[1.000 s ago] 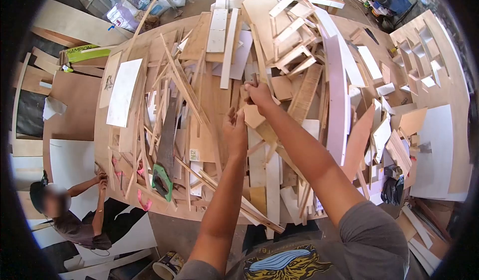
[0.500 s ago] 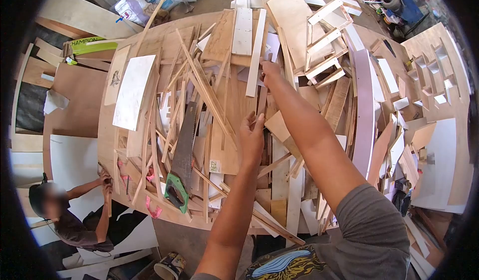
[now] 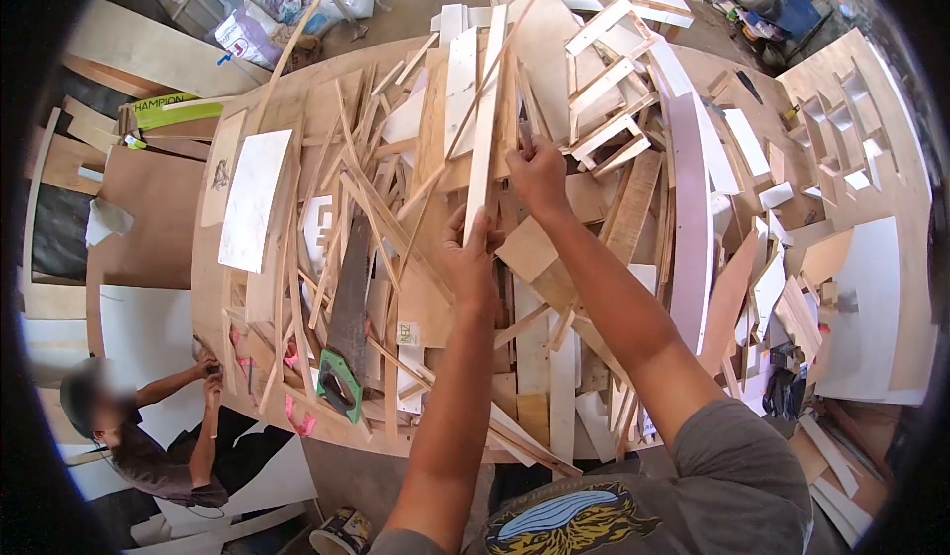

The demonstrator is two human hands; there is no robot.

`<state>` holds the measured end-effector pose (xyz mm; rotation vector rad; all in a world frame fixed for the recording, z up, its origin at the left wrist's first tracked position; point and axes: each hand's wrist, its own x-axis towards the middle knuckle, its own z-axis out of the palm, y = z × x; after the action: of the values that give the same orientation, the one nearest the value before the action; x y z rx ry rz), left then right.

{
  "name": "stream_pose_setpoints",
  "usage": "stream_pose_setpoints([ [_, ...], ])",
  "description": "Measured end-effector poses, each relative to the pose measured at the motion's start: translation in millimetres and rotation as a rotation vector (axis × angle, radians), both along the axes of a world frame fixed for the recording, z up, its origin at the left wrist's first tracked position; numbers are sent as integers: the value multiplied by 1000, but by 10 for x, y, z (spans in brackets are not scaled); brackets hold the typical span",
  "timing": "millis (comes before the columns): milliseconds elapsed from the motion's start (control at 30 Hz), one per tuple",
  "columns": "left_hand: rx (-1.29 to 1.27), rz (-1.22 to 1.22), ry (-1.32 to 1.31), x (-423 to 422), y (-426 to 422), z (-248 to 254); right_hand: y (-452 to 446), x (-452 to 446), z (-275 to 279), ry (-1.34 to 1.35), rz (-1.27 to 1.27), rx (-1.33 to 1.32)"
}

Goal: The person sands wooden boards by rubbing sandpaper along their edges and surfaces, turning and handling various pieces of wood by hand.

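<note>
My left hand (image 3: 471,250) is closed around the lower end of a long pale wooden strip (image 3: 486,110), which slants up and away across the pile. My right hand (image 3: 539,173) is closed just right of the strip, over the scrap wood. A narrow dark shape shows at its fingertips, but I cannot make out what it holds. A thin brown stick (image 3: 492,72) crosses the pale strip. Left of my left forearm lies a handsaw (image 3: 348,298) with a green handle, its blade pointing away among the offcuts.
Wood offcuts cover much of the large board. A white panel (image 3: 255,199) lies at the left, and a slatted wooden frame (image 3: 606,85) at the back right. A long lilac-edged board (image 3: 690,219) runs down the right. Another person (image 3: 148,446) works at the lower left.
My left hand has moved up and left and taken hold of the pale strip's lower end. My right hand has moved down, away from the strip. A thin stick now crosses the strip.
</note>
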<state>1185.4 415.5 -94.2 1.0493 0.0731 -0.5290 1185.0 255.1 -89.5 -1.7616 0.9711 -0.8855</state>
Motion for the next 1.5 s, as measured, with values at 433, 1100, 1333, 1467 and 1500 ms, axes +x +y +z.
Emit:
stream_pose_setpoints([
  [433,82,275,-133,295,455,11,38,-1398,681,-28,13,-50],
  [1100,1376,-154,-1151,-498,1096,-644,328,-3553,629,664,-274,-450],
  [1333,1361,-312,-1080,-483,1209,-544,1285,-2553,11,184,188,124],
  [1467,1220,-282,-1048,-334,1264,-542,1988,-1699,-512,249,374,390],
  [1500,1212,-289,-1021,-318,1278,-459,2065,-1536,-548,313,352,373],
])
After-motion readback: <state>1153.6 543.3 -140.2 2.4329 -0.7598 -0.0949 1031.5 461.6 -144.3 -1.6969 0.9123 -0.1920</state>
